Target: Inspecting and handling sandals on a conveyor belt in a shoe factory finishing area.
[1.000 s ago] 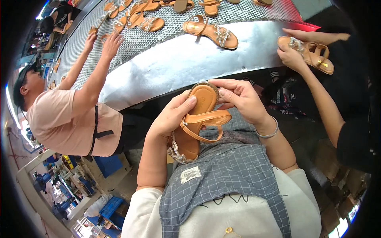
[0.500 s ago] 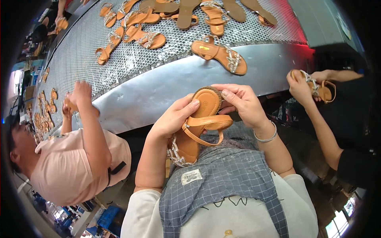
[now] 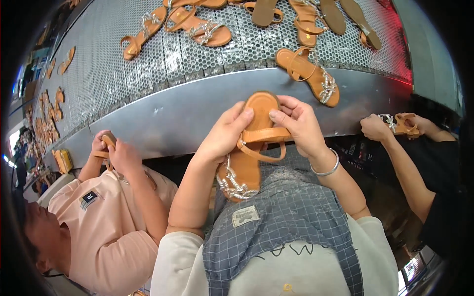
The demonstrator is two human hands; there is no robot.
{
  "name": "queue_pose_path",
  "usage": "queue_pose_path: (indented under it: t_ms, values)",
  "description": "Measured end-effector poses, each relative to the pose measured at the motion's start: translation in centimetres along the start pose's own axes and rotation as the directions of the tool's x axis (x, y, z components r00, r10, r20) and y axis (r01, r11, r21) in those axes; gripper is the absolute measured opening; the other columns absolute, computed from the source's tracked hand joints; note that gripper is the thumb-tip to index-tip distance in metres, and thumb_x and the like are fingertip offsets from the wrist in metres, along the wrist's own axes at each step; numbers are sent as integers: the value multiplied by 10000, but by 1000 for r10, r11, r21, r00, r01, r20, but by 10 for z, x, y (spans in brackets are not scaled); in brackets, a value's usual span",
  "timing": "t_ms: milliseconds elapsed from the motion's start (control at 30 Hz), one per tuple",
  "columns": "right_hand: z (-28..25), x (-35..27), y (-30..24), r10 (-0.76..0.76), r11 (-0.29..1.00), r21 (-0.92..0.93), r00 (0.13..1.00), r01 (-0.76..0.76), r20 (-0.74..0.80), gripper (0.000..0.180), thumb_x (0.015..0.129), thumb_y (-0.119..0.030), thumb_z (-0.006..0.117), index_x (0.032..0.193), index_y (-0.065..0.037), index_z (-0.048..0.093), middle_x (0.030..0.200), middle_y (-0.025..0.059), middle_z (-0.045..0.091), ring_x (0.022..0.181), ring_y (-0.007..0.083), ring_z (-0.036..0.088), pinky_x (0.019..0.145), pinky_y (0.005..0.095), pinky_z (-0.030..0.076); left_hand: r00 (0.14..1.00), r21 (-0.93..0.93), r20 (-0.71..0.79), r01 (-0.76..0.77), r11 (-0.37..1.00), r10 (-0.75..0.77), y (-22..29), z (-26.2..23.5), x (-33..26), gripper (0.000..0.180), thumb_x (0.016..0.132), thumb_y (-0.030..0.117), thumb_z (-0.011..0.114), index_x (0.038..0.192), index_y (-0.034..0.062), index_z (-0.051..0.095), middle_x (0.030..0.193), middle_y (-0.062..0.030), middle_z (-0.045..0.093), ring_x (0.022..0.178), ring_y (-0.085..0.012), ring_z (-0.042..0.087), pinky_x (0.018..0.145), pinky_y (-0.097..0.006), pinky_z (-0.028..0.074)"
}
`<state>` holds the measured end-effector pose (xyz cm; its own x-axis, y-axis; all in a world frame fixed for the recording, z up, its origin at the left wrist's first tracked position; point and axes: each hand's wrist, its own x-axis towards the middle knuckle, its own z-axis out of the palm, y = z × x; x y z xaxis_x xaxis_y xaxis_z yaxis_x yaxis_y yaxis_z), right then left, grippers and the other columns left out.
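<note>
One tan sandal is clamped by both hands, left hand and right hand, fingers closed on it; about nine sandals lie on the mesh counter at twelve o'clock.

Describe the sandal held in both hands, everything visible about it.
The sandal is a flat tan one, leather-like, with a smooth insole, a thin looped ankle strap and a silvery beaded band across the toe. It is held heel-up over the checked apron. The left hand and right hand pinch it near the heel, thumbs on the insole.

place: shoe factory | evidence: perforated conveyor belt carrying tan sandals, seated workers
</note>
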<state>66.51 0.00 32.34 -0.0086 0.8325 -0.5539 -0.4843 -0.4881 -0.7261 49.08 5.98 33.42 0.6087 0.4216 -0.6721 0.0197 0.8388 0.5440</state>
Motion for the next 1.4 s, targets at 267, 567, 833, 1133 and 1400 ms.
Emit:
queue_pose_path:
  t_ms: [267, 567, 833, 1133, 1400]
  values:
    - [-42, -31, 58, 75, 971, -227, 997, -78, -20, 226, 864, -156, 648, 995, 19, 589, 866, 38, 634, 780, 69, 568, 696, 227, 471, 882, -277, -417, -355, 893, 221, -123, 55, 16, 301, 997, 267, 411, 1169, 22, 445, 1064, -76, 549, 943, -133, 554, 836, -289, 470]
    - [-114, -99, 153, 376, 913, -136, 922, -386, -89, 135, 889, -124, 612, 912, 8, 597, 807, 2, 610, 742, 43, 545, 666, 211, 461, 925, -190, -369, -167, 967, 87, -259, 50, 40, 278, 946, 174, 515, 1135, -25, 466, 1059, -110, 592, 974, -154, 563, 867, -306, 464]
    - [-130, -77, 181, 268, 936, -171, 938, -308, -220, 170, 906, -139, 601, 929, 28, 617, 828, 13, 618, 741, 46, 546, 657, 210, 464, 948, -394, -308, -204, 896, 81, -266, 42, 78, 294, 944, 198, 477, 1121, -36, 452, 1037, -199, 614, 936, -244, 636, 839, -359, 528]
    - [-133, -58, 175, 282, 936, -143, 930, -321, -236, 179, 905, -130, 597, 969, 33, 635, 831, -2, 619, 736, 38, 540, 643, 209, 463, 919, -365, -379, -256, 895, 108, -266, 44, 96, 264, 947, 175, 486, 1099, -37, 445, 998, -188, 614, 908, -247, 641, 808, -353, 540]
    - [-124, -48, 161, 280, 907, -247, 927, -341, -249, 165, 879, -72, 603, 955, 69, 644, 825, 3, 622, 728, 53, 542, 635, 215, 463, 902, -470, -430, -258, 844, 36, -257, 50, 95, 234, 934, 137, 501, 1090, -31, 453, 1002, -183, 608, 905, -241, 642, 784, -338, 542]
